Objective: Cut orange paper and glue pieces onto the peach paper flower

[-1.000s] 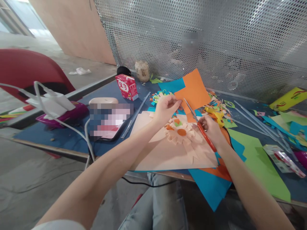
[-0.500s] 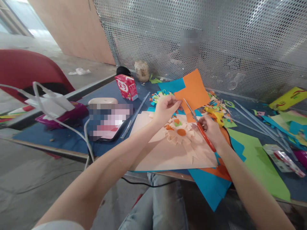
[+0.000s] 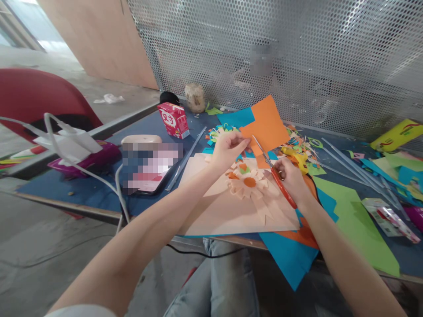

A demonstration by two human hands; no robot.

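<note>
My left hand (image 3: 228,149) pinches the near edge of an orange paper sheet (image 3: 267,121) that stands tilted up above the table. My right hand (image 3: 291,176) grips red-handled scissors (image 3: 276,178), whose blades point up toward the orange sheet, just right of my left fingers. Below both hands a peach paper flower with an orange centre (image 3: 249,182) lies on a large peach sheet (image 3: 231,211).
A red carton (image 3: 174,119), a blurred flat item (image 3: 147,166), a white charger with cable (image 3: 71,141) on a purple object sit left. Blue (image 3: 287,257) and green (image 3: 357,220) sheets, paper scraps, thin rods (image 3: 350,165) and a yellow packet (image 3: 396,135) lie right. Perforated metal screen behind.
</note>
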